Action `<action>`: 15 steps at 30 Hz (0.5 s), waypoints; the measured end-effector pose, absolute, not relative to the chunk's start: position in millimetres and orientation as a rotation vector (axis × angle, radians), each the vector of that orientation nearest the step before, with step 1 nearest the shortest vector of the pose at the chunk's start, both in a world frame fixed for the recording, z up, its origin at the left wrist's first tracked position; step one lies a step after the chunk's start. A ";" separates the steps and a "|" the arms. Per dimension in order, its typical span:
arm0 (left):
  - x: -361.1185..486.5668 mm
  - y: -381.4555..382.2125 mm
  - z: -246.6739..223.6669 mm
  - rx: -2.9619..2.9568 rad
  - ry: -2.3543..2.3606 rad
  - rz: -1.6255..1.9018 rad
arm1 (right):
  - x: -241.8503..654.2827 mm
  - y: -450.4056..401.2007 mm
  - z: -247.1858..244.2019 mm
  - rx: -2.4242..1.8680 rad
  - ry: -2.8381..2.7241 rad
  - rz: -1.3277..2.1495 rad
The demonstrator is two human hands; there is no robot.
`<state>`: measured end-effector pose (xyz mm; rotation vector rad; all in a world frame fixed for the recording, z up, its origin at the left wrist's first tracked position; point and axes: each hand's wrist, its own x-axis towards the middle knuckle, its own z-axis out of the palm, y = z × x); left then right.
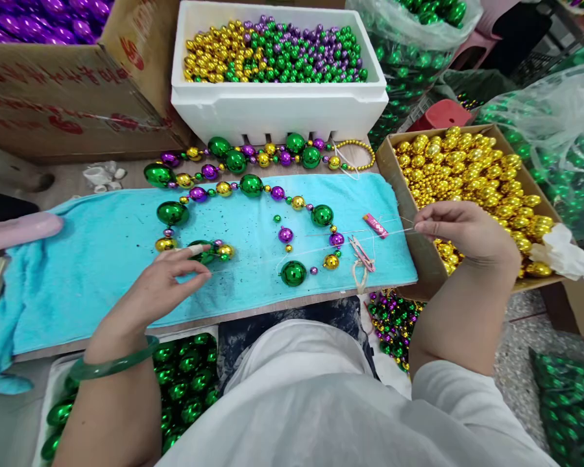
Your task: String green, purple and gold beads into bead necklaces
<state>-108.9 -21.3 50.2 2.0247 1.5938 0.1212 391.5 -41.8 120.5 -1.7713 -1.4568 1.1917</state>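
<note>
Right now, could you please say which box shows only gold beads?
The cardboard box by the right hand; the left cardboard box shows purple, the foam box mixed colours, the near container green beads.

Red writing on cardboard box (pixel 43 97), unreadable; marks on pink packet (pixel 375 226), too small.

Bright, even light casts only soft shadows on the towel (pixel 97 240); glossy beads (pixel 293 273) show small white glints. Toward the edges, the view stretches.
</note>
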 end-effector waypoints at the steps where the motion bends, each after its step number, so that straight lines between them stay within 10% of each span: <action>1: -107.0 -20.5 51.1 2.064 1.565 0.016 | 393.3 -44.3 118.3 -1.811 -1.469 1.236; 15: -44.1 8.0 71.8 2.110 1.624 -0.296 | 388.6 -35.8 65.5 -2.042 -1.751 1.248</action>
